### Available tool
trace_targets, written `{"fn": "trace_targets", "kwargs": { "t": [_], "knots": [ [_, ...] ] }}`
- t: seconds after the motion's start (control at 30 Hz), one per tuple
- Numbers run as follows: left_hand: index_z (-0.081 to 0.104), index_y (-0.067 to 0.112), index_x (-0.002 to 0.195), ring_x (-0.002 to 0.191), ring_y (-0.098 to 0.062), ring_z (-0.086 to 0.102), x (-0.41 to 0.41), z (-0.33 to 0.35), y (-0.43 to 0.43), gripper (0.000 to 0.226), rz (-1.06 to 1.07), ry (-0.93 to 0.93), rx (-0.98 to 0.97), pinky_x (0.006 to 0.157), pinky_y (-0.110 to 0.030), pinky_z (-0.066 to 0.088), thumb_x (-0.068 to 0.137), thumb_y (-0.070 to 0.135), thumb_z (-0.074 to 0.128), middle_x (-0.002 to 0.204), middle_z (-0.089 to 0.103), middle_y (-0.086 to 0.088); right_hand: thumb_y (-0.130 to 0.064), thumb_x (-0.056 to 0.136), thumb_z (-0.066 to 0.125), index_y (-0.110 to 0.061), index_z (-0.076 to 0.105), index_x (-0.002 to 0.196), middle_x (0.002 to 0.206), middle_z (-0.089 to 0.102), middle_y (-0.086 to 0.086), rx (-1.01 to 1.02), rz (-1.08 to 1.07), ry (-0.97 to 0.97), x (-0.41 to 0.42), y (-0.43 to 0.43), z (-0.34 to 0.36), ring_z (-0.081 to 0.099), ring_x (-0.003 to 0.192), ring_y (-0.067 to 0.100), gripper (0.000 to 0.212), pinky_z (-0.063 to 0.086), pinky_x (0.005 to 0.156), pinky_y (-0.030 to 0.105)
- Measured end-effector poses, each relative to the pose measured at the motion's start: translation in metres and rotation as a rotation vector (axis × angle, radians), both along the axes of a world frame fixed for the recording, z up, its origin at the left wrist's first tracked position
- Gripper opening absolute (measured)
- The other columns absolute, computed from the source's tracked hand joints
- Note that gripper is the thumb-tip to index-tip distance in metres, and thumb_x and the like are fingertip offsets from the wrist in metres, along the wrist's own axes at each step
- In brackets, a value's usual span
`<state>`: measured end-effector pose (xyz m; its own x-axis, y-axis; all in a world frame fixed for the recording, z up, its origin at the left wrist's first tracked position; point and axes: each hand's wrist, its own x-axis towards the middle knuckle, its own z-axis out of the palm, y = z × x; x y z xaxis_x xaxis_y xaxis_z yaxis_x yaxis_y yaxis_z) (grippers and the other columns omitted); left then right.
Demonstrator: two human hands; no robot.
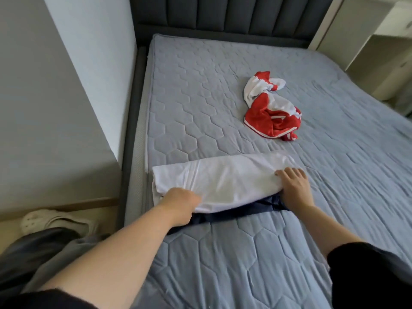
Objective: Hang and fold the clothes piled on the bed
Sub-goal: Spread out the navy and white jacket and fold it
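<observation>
Near the left edge of the bed (334, 197), about halfway along it, a white garment (223, 175) is laid as a long, partly folded band running crosswise. A dark navy garment (245, 211) is seen under its near edge, only a strip showing; whether that one is folded cannot be told.

Left hand (180, 202): closed at the near left end of the white garment, fingers curled into the fabric edge and mostly hidden by it. Judged to be gripping the cloth.

Right hand (295, 188): laid on the right end of the white garment, fingers extended and a little spread on top of the cloth, pressing it down. Thumb not visible, so a pinch from below cannot be ruled out.

A red and white garment (272, 108) is noted well apart, toward the middle of the bed and nearer the headboard (223, 14). It lies crumpled and untouched.

Progress, as judged:
- No pile is left; only three pieces are seen on the bed.
- White garment is mid-fold, likely one or two folds from finished.
- Navy piece's status is uncertain, possibly already dealt with and used as the base of a stack.
- Red and white piece is not yet started.
- No hanger or rail is in view, so nothing can be said of the hanging part.

Task is judged to be late but unfinished.
</observation>
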<state>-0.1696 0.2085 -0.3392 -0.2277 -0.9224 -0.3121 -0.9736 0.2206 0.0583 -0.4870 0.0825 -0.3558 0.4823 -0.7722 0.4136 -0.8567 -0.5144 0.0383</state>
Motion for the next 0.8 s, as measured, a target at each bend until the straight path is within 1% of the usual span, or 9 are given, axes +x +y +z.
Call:
{"fn": "trace_targets", "kwargs": {
  "t": [0.07, 0.2, 0.27, 0.37, 0.43, 0.53, 0.63, 0.7, 0.8],
  "knots": [
    [0.053, 0.017, 0.118, 0.107, -0.026, 0.054, -0.009, -0.008, 0.007, 0.03, 0.029, -0.074, -0.002, 0.08, -0.035, 0.041, 0.087, 0.014, 0.052, 0.121, 0.055, -0.006, -0.006, 0.047, 0.085, -0.002, 0.066, 0.094, 0.083, 0.057, 0.015, 0.151, -0.062, 0.063, -0.009, 0.012, -0.016, 0.058, 0.079, 0.038, 0.05, 0.047, 0.078, 0.047],
    [0.033, 0.017, 0.132, 0.115, -0.026, 0.039, -0.024, -0.03, 0.014, 0.07, 0.017, -0.22, -0.161, 0.077, -0.038, 0.033, 0.079, 0.059, 0.052, 0.132, 0.034, -0.006, -0.025, 0.057, 0.078, 0.001, 0.055, 0.125, 0.126, 0.056, 0.017, 0.276, 0.007, 0.172, -0.015, 0.034, -0.046, 0.053, 0.118, 0.038, 0.076, 0.034, 0.105, 0.055],
    [0.026, 0.017, 0.137, 0.12, -0.027, 0.035, -0.029, -0.038, 0.014, 0.074, 0.035, -0.271, -0.167, 0.079, -0.039, 0.035, 0.079, 0.048, 0.06, 0.138, 0.026, -0.008, -0.022, 0.056, 0.08, 0.002, 0.049, 0.133, 0.137, 0.05, 0.017, 0.274, 0.005, 0.228, -0.012, 0.035, -0.049, 0.047, 0.128, 0.037, 0.086, 0.026, 0.108, 0.058],
    [0.031, 0.016, 0.134, 0.119, -0.026, 0.039, -0.03, -0.037, 0.009, 0.061, 0.12, -0.253, -0.187, 0.079, -0.038, 0.04, 0.08, 0.012, 0.061, 0.133, 0.034, -0.008, -0.01, 0.062, 0.077, -0.001, 0.054, 0.129, 0.131, 0.053, 0.018, 0.282, -0.087, 0.244, -0.003, 0.027, -0.042, 0.05, 0.124, 0.037, 0.072, 0.027, 0.108, 0.06],
    [0.042, 0.015, 0.122, 0.111, -0.026, 0.044, -0.022, -0.03, 0.003, 0.045, 0.098, -0.187, -0.21, 0.076, -0.036, 0.04, 0.081, 0.002, 0.054, 0.121, 0.045, -0.005, 0.0, 0.07, 0.066, -0.004, 0.06, 0.119, 0.115, 0.06, 0.016, 0.293, -0.094, 0.248, 0.007, 0.022, -0.034, 0.057, 0.109, 0.037, 0.05, 0.035, 0.102, 0.052],
    [0.049, 0.016, 0.111, 0.103, -0.025, 0.047, 0.006, -0.015, -0.005, 0.04, 0.089, -0.118, -0.253, 0.073, -0.034, 0.037, 0.076, -0.004, 0.05, 0.11, 0.052, -0.003, -0.001, 0.068, 0.071, -0.005, 0.067, 0.101, 0.088, 0.061, 0.015, 0.29, -0.018, 0.183, 0.018, 0.022, -0.019, 0.061, 0.082, 0.037, 0.033, 0.05, 0.073, 0.044],
    [0.049, 0.019, 0.116, 0.108, -0.024, 0.048, 0.027, -0.003, -0.007, 0.04, 0.158, -0.182, -0.153, 0.077, -0.033, 0.037, 0.081, 0.001, 0.051, 0.115, 0.053, -0.003, -0.026, 0.067, 0.076, -0.015, 0.063, 0.108, 0.096, 0.058, 0.007, 0.385, 0.043, 0.27, 0.029, 0.041, -0.01, 0.057, 0.091, 0.03, 0.045, 0.047, 0.072, 0.038],
    [0.047, 0.021, 0.125, 0.114, -0.025, 0.047, 0.028, -0.003, -0.002, 0.04, 0.185, -0.263, 0.037, 0.084, -0.035, 0.039, 0.087, 0.009, 0.049, 0.122, 0.052, -0.004, -0.024, 0.074, 0.067, -0.021, 0.057, 0.116, 0.108, 0.055, 0.001, 0.492, 0.069, 0.271, 0.037, 0.062, -0.013, 0.053, 0.101, 0.024, 0.044, 0.044, 0.075, 0.034],
    [0.044, 0.02, 0.125, 0.117, -0.025, 0.047, 0.016, -0.007, 0.004, 0.051, 0.127, -0.216, 0.191, 0.087, -0.037, 0.039, 0.085, 0.049, 0.056, 0.124, 0.05, -0.002, -0.018, 0.074, 0.062, -0.025, 0.054, 0.119, 0.111, 0.052, -0.005, 0.573, 0.081, 0.171, 0.039, 0.086, -0.02, 0.051, 0.104, 0.019, 0.046, 0.043, 0.072, 0.032]
  ]
}}
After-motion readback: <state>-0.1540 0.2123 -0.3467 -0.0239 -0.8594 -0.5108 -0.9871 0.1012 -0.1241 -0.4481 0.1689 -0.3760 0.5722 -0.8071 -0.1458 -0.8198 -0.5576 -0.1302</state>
